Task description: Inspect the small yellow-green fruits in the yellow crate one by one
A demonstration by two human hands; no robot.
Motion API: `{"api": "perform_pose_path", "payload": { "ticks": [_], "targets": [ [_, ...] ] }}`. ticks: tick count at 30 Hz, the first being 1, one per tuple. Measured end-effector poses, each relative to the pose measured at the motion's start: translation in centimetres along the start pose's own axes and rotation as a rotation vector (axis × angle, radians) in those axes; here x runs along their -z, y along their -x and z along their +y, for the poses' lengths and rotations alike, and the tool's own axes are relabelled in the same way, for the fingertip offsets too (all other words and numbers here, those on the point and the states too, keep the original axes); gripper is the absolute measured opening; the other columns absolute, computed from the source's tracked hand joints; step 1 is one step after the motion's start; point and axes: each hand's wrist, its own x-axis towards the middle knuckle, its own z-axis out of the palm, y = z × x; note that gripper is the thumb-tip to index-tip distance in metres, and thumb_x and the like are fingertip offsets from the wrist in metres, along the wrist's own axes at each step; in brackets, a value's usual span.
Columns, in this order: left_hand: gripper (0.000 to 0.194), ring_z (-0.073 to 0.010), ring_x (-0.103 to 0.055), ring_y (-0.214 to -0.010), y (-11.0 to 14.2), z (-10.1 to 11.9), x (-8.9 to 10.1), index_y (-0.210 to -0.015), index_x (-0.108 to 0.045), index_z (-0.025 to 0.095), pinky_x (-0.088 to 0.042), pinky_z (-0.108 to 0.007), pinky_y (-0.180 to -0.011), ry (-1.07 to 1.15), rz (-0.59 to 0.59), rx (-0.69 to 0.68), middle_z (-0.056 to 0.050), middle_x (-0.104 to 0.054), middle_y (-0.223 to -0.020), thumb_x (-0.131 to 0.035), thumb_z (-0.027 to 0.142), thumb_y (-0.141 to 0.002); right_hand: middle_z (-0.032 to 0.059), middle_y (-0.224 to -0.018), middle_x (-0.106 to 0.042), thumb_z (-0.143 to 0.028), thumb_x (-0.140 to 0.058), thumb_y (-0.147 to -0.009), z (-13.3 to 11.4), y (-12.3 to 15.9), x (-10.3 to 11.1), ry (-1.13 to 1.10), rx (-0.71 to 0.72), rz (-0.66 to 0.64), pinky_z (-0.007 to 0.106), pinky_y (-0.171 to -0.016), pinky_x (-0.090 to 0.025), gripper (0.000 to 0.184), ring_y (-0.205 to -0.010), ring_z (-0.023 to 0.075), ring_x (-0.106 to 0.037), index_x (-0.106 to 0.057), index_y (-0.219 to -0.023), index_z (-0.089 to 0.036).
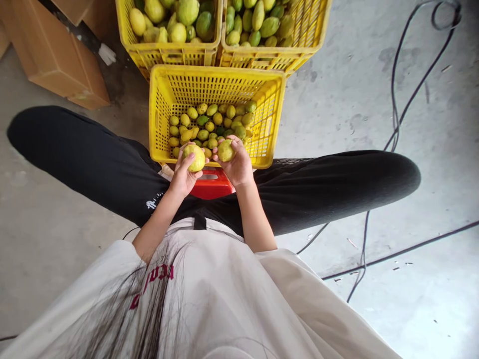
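Observation:
My left hand (182, 175) is closed round a yellow lemon (193, 158), thumb resting on its top. In my right hand (240, 166) is a smaller greenish-yellow lemon (226, 150), gripped by the fingers. Both hands are side by side over the near rim of a yellow plastic crate (217, 72). Inside that crate, many small yellow and green lemons (203, 134) cover part of the bottom. Below my hands, between my legs, shows part of a red plastic object (211, 188) with a handle slot; the rest of it is hidden.
Two more yellow crates, a left one (170, 48) and a right one (262, 50), stand beyond, holding larger green and yellow lemons. Cardboard boxes (56, 55) sit at the upper left. Black cables (402, 117) run over the concrete floor (348, 99) on the right.

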Motion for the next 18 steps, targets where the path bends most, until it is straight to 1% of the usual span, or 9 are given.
{"api": "perform_pose_path", "payload": {
  "ticks": [3,6,8,10,12,14,16,18],
  "targets": [
    [0.052,-0.0308,-0.080,-0.118,0.1,0.2,-0.2,-0.119,-0.075,0.035,-0.043,-0.019,-0.051,-0.002,0.047,-0.005,-0.010,-0.077,-0.130,-0.102,0.048,-0.077,-0.0023,-0.100,-0.075,-0.045,-0.086,-0.090,0.0,0.0,-0.1,-0.017,0.009,0.037,0.034,-0.085,-0.069,0.035,-0.105,0.0220,-0.079,-0.059,-0.106,-0.031],
    [0.051,-0.0320,-0.079,-0.124,0.1,0.4,-0.4,-0.121,-0.074,0.034,-0.053,-0.021,-0.057,0.014,0.130,0.004,-0.010,-0.078,-0.130,-0.099,0.050,-0.080,-0.0012,-0.102,-0.075,-0.039,-0.079,-0.092,-0.2,0.0,-0.5,-0.062,0.011,0.069,0.043,-0.097,-0.069,0.024,-0.122,0.0260,-0.078,-0.061,-0.105,-0.031],
    [0.049,-0.0323,-0.080,-0.123,0.2,0.6,-0.7,-0.124,-0.073,0.032,-0.062,-0.024,-0.063,0.042,0.152,0.042,-0.010,-0.079,-0.126,-0.092,0.056,-0.086,-0.0004,-0.107,-0.077,-0.034,-0.074,-0.091,-0.4,0.1,-0.8,-0.110,0.020,0.087,0.049,-0.104,-0.068,0.018,-0.131,0.0280,-0.076,-0.062,-0.104,-0.031],
    [0.044,-0.0315,-0.082,-0.118,0.4,1.0,-1.2,-0.128,-0.073,0.028,-0.069,-0.031,-0.074,0.090,0.144,0.090,-0.009,-0.081,-0.120,-0.075,0.060,-0.097,0.0002,-0.113,-0.078,-0.032,-0.073,-0.090,-0.5,0.2,-1.1,-0.135,0.039,0.095,0.051,-0.107,-0.067,0.018,-0.134,0.0287,-0.075,-0.062,-0.104,-0.031],
    [0.042,-0.0292,-0.083,-0.109,0.7,1.4,-1.7,-0.133,-0.073,0.025,-0.073,-0.041,-0.088,0.139,0.132,0.122,-0.008,-0.082,-0.114,-0.058,0.053,-0.106,0.0000,-0.113,-0.078,-0.035,-0.078,-0.089,-0.5,0.3,-1.1,-0.120,0.062,0.089,0.050,-0.107,-0.068,0.024,-0.129,0.0276,-0.077,-0.061,-0.106,-0.031],
    [0.044,-0.0270,-0.084,-0.104,1.0,1.8,-2.1,-0.141,-0.072,0.025,-0.072,-0.048,-0.099,0.160,0.132,0.134,-0.007,-0.083,-0.113,-0.051,0.045,-0.108,-0.0017,-0.106,-0.075,-0.040,-0.084,-0.088,-0.4,0.4,-1.0,-0.081,0.084,0.079,0.046,-0.104,-0.069,0.033,-0.117,0.0248,-0.080,-0.061,-0.110,-0.032],
    [0.044,-0.0257,-0.083,-0.104,1.1,1.9,-2.4,-0.144,-0.072,0.026,-0.071,-0.046,-0.101,0.150,0.139,0.129,-0.007,-0.083,-0.116,-0.053,0.043,-0.108,-0.0036,-0.099,-0.072,-0.046,-0.088,-0.087,-0.2,0.3,-0.7,-0.025,0.091,0.074,0.041,-0.097,-0.071,0.039,-0.107,0.0220,-0.080,-0.062,-0.113,-0.032],
    [0.041,-0.0238,-0.083,-0.104,1.0,1.8,-2.3,-0.142,-0.072,0.028,-0.071,-0.038,-0.094,0.136,0.158,0.096,-0.006,-0.081,-0.122,-0.061,0.042,-0.105,-0.0044,-0.096,-0.069,-0.049,-0.090,-0.086,0.1,0.2,-0.3,0.027,0.097,0.068,0.035,-0.087,-0.071,0.041,-0.100,0.0201,-0.079,-0.062,-0.111,-0.032]
  ]
}}
